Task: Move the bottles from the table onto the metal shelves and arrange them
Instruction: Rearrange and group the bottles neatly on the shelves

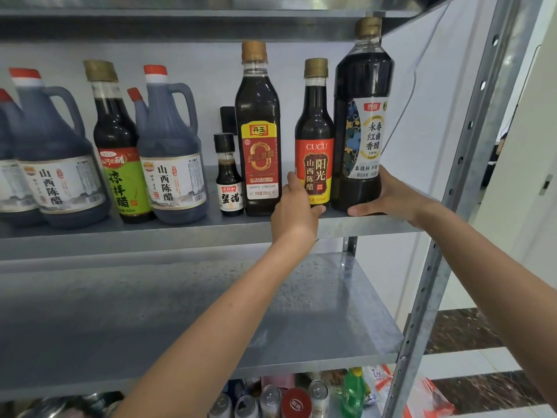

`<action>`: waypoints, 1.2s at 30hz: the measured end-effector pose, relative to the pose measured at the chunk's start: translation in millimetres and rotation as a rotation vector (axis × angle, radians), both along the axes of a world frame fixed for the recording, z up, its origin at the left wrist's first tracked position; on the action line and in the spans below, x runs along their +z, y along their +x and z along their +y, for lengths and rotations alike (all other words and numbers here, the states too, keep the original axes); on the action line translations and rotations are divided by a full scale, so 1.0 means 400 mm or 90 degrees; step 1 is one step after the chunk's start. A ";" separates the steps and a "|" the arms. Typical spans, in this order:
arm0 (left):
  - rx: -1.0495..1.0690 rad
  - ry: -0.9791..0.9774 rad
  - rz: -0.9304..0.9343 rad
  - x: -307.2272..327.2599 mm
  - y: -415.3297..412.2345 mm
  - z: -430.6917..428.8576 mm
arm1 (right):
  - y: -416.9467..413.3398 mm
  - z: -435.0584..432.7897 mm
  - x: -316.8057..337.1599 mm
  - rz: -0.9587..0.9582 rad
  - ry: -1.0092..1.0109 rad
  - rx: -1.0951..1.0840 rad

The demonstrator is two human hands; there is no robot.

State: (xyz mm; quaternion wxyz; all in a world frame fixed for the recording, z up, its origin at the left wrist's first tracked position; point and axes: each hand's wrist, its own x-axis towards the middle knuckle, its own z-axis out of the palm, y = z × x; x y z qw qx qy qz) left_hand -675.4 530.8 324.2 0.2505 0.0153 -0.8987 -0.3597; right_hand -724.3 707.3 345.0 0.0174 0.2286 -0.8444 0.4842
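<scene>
left hand gripping CUCU bottle, right hand gripping tall bottle

Bottom edge: cluster of drink cans, silver tops up, one red lid among them. Right of cans: crumpled red-and-white plastic bag. Right side: dark marbled floor. Behind: pale wall, thin cable down it, black fitting further left. Far right: small metal latch on white panel.
</scene>
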 end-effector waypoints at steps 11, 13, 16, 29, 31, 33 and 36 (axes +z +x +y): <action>0.040 -0.066 -0.028 0.007 0.003 0.004 | -0.001 -0.001 -0.001 0.022 0.006 -0.023; 0.023 -0.088 -0.014 0.001 0.022 -0.002 | -0.001 0.004 -0.009 0.036 -0.008 -0.029; 0.002 -0.095 0.176 -0.044 0.077 -0.057 | 0.016 0.005 -0.048 0.208 -0.041 -0.135; -0.425 0.208 -0.133 0.050 0.074 -0.348 | 0.094 -0.227 -0.021 0.000 -0.162 0.180; -0.445 0.242 -0.160 0.054 0.063 -0.355 | 0.079 -0.237 -0.010 -0.043 -0.166 0.189; -0.452 0.272 -0.175 0.054 0.055 -0.360 | 0.066 -0.243 -0.003 -0.071 -0.177 0.175; -0.424 0.291 -0.165 0.051 0.045 -0.357 | 0.062 -0.256 -0.002 -0.076 -0.185 0.158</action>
